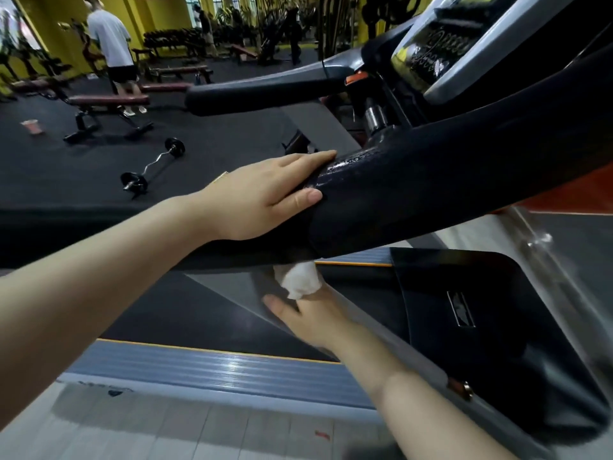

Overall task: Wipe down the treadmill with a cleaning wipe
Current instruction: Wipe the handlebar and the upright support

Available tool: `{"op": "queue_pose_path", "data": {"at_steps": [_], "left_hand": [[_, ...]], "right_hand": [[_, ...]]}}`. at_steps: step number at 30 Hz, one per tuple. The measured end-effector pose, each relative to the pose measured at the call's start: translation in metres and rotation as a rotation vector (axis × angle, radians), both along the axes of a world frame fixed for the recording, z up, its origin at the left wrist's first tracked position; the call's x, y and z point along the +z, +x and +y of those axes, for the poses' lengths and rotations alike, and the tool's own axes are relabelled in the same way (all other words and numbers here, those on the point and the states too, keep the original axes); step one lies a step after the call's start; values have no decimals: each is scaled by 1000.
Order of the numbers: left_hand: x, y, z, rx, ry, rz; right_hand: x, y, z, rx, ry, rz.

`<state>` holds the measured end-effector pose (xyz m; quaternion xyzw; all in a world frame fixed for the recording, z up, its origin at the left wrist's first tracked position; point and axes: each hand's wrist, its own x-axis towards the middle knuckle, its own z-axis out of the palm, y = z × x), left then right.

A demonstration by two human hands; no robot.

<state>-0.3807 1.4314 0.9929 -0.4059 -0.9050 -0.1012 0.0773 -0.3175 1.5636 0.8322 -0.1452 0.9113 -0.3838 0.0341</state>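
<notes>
Your left hand [265, 194] rests on the treadmill's near handrail [431, 180], fingers laid over the top, thumb along the near side, lightly wrapped round the bar. Wet sheen on the rail just past your fingertips. Right hand [315, 313] is under the rail, holding the white wipe [300, 280] bunched up against the rail's underside; thumb sticks out left, other fingers hidden, so exact grip can't tell. Console [464, 44] top right, belt [205, 320] below. Bkgd: barbell [152, 167] on floor, bench [106, 104], person in white tee [111, 38].
</notes>
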Motion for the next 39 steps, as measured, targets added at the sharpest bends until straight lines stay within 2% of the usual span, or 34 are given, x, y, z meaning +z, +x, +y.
{"op": "queue_pose_path", "data": {"at_steps": [2, 4, 6, 7, 12, 14, 17, 18, 19, 21, 25, 29, 34, 36, 39], "left_hand": [[-1, 1, 0, -1, 12, 15], [-2, 2, 1, -3, 26, 27], [-3, 3, 2, -1, 31, 37], [-3, 3, 2, 3, 33, 39], [-2, 3, 1, 20, 42, 50], [-2, 3, 2, 20, 46, 58], [-3, 4, 3, 27, 58, 69], [-3, 4, 3, 30, 61, 74], [-2, 5, 2, 31, 60, 83], [-1, 5, 3, 26, 50, 108], [-3, 5, 4, 36, 57, 150], [-9, 9, 6, 62, 54, 224], [-9, 10, 7, 73, 60, 273], [-9, 10, 7, 71, 57, 276], [-10, 14, 9, 30, 63, 322]], "right_hand": [[-2, -7, 5, -40, -75, -34], [-9, -10, 8, -113, -57, 166], [-20, -13, 16, -235, 67, 392], [-26, -13, 23, -234, 86, 426], [-37, -7, 41, -235, 159, 357], [-35, -7, 40, -209, 37, 265], [-31, 3, 34, -79, -315, 39], [-28, 7, 30, -38, -425, 1], [-26, 8, 25, -57, -441, 51], [-17, -2, 12, -179, -333, 138], [-18, -17, -8, -192, -147, 167], [-58, -1, 22, -177, -159, 278], [-118, 26, 91, -288, -104, 65], [-104, 19, 80, -247, -149, 80], [-65, 5, 27, -151, -119, 252]]}}
